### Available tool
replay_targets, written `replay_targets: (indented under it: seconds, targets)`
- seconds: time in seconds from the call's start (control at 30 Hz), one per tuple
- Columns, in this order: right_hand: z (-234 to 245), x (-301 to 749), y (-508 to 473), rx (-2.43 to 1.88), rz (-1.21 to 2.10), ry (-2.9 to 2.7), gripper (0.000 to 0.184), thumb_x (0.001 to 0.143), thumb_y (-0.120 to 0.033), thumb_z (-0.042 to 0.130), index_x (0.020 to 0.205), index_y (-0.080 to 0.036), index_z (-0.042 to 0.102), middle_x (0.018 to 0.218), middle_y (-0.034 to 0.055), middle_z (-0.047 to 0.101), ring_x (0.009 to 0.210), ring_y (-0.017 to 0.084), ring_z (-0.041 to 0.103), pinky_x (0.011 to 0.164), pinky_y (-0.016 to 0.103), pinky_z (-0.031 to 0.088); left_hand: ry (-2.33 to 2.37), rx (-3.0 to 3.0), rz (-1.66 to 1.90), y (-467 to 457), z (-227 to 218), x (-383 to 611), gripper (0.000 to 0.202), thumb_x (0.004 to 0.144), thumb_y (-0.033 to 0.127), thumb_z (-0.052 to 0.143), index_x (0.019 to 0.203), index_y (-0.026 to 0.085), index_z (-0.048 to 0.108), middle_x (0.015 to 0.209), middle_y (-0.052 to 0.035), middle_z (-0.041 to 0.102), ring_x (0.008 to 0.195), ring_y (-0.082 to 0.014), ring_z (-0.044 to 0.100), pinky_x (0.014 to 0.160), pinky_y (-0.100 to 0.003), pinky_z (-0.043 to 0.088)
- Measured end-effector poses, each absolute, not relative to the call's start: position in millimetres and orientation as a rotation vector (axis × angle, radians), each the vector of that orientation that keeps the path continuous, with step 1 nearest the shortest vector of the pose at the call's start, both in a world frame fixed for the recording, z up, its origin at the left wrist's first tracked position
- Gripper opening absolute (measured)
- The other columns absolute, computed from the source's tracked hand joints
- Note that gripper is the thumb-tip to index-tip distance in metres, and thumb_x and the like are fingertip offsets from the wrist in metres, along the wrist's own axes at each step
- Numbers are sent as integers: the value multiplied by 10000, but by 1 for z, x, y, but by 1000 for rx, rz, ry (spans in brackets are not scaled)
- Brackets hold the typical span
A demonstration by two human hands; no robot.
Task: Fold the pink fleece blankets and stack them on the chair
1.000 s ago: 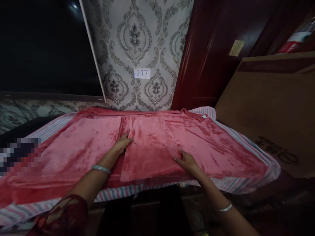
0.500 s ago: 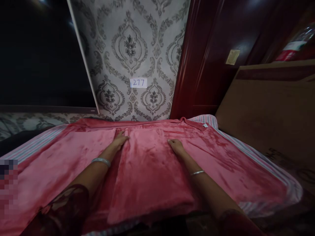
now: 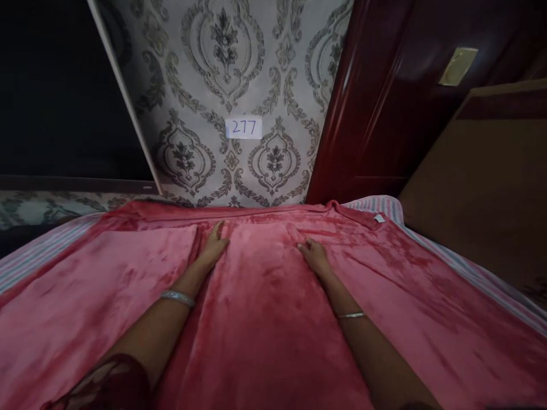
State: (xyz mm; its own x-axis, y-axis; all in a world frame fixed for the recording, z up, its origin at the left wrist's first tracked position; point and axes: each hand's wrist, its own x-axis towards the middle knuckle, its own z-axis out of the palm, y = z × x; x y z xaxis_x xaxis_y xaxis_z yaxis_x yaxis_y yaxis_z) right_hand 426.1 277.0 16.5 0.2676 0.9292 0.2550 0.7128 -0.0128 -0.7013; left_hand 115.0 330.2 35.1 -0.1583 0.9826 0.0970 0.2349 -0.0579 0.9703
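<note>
A pink plush blanket (image 3: 265, 319) lies spread before me, with a long folded section running down its middle. My left hand (image 3: 215, 249) rests at the far left edge of that section, its thumb and forefinger apart and touching the cloth. At the opposite edge, my right hand (image 3: 315, 255) has its fingers curled in against the blanket's fold. Each wrist wears a silver-coloured bangle. To the left of my left hand lies another flat fold of the same blanket, with a darker gap between the two.
A striped cloth (image 3: 51, 242) shows under the blanket's edges. Behind stand a patterned wall with a paper label (image 3: 243, 127) reading 277 and a dark red wooden panel (image 3: 363, 114). A large dark screen (image 3: 68, 97) is at left, a cardboard box (image 3: 482, 188) at right.
My view has come closer to the blanket and wall. Both hands stay at the two edges of the folded section; the right hand's fingers look slightly more curled.
</note>
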Motion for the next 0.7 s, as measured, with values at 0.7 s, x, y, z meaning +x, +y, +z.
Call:
replay_targets:
  seconds: [0.7]
  targets:
    - [30,423,322,-1759,537,-1469,406,862,-499,526,704,-161,687,653,40,649,633,183,593,583,262,387,1296,1663,1257,329,42,118,666,675,92,565,1330,187,638,1447,-65,580,1418,-252,444,1207,-392,298]
